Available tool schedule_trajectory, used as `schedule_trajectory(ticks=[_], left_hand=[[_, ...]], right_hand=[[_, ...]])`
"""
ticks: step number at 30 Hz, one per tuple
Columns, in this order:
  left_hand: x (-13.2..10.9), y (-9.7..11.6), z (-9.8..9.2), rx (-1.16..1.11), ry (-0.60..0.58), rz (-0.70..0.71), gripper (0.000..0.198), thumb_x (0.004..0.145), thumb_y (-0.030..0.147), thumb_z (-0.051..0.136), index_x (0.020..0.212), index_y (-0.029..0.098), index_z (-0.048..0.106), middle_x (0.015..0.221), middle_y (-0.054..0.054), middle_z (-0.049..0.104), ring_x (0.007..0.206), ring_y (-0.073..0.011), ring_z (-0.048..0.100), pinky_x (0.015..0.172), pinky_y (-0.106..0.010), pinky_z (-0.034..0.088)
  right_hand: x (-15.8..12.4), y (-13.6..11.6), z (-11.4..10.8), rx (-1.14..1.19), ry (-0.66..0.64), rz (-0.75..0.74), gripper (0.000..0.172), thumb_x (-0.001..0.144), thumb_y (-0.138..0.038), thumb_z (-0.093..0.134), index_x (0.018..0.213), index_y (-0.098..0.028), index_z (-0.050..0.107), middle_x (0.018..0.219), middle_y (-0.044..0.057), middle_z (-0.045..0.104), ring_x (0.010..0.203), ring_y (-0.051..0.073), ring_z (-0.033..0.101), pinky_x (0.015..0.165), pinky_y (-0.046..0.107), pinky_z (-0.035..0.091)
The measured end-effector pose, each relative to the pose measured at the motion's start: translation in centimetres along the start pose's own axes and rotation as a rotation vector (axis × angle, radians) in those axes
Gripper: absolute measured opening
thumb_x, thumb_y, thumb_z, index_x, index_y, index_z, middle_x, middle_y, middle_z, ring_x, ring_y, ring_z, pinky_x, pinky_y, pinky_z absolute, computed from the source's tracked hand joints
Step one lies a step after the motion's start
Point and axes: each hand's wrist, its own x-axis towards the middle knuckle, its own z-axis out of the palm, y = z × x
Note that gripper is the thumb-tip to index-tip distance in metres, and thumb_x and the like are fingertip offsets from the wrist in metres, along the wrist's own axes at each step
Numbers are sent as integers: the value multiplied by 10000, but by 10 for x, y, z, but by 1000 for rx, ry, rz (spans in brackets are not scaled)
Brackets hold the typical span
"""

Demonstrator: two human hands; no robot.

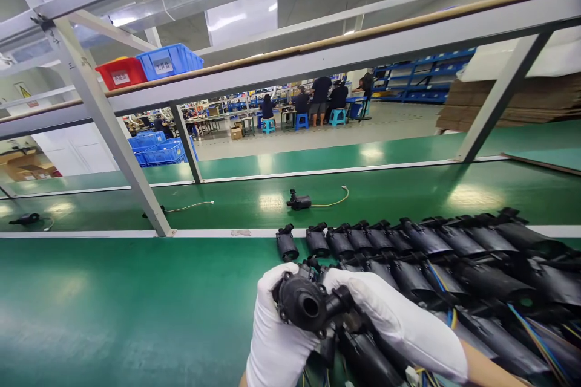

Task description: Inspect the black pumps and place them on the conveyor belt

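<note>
Both hands wear white gloves and meet low in the middle of the view. My left hand (276, 326) is wrapped round a black water pump (299, 305), whose round inlet faces me and whose side outlet points right. My right hand (385, 311) is closed against the same pump from the right, its thumb behind the outlet; its other fingers are mostly hidden. Under and beside that hand lie black pumps in rows, among them a cylindrical pump (370, 357) just below it. A single pump (287, 243) stands at the left end of the back row.
Farther back, a pump with a thin cable (299, 200) lies on the green belt (245, 211) behind a white rail. A slanted metal post (113, 127) rises at left. Overhead, a shelf holds a red bin (121, 74) and a blue bin (170, 60). People sit and stand far off.
</note>
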Motion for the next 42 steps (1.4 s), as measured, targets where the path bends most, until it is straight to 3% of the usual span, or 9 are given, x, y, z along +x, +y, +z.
schedule_trajectory(ticks=[4, 10, 14, 19, 30, 38, 42], left_hand=[[-2, 2, 1, -65, -7, -33, 679, 547, 60, 813, 1147, 274, 576, 1121, -20, 677, 931, -198, 680, 862, -330, 550], [1, 1, 5, -415, -5, -333, 564, 558, 113, 764, 1062, 264, 560, 989, -10, 698, 828, -204, 691, 745, -337, 583], [2, 5, 8, -332, 55, -254, 628, 483, 62, 760, 1051, 250, 569, 981, -3, 701, 802, -189, 694, 739, -313, 585], [1, 12, 10, -218, 68, -177, 596, 490, 53, 747, 1038, 229, 594, 970, -20, 710, 815, -187, 696, 734, -291, 578], [-2, -2, 12, -270, 17, -332, 662, 481, 131, 803, 1059, 269, 509, 1005, -26, 655, 821, -211, 655, 728, -359, 583], [-1, 1, 8, -355, 37, -331, 674, 480, 71, 784, 1073, 249, 519, 1021, -18, 654, 821, -191, 665, 767, -334, 573], [-1, 0, 7, -411, 38, -376, 612, 552, 134, 811, 1081, 248, 526, 1018, -21, 651, 847, -193, 668, 809, -345, 563]], right_hand=[[-1, -1, -1, 39, -29, 51, 617, 986, -697, 188, 703, -208, 436, 740, 29, 534, 700, 184, 481, 683, 288, 437], [0, -10, -3, 86, -16, 113, 680, 942, -769, 213, 716, -197, 501, 736, 37, 567, 698, 194, 513, 700, 306, 485], [0, -7, -2, 95, -20, 108, 679, 953, -754, 213, 730, -191, 519, 758, 45, 583, 725, 202, 532, 728, 322, 495], [0, -4, -1, 95, -29, 102, 692, 953, -760, 189, 731, -194, 520, 757, 44, 584, 725, 199, 530, 747, 319, 490], [-1, -4, -3, 106, -24, 105, 669, 965, -738, 203, 746, -197, 528, 766, 40, 586, 731, 199, 536, 752, 317, 496], [0, -3, -2, 111, -44, 77, 658, 977, -723, 187, 741, -195, 502, 772, 37, 567, 733, 190, 518, 773, 317, 491], [-1, 1, -2, 88, -47, 58, 639, 992, -694, 194, 763, -194, 519, 788, 45, 594, 739, 193, 534, 761, 317, 496]])
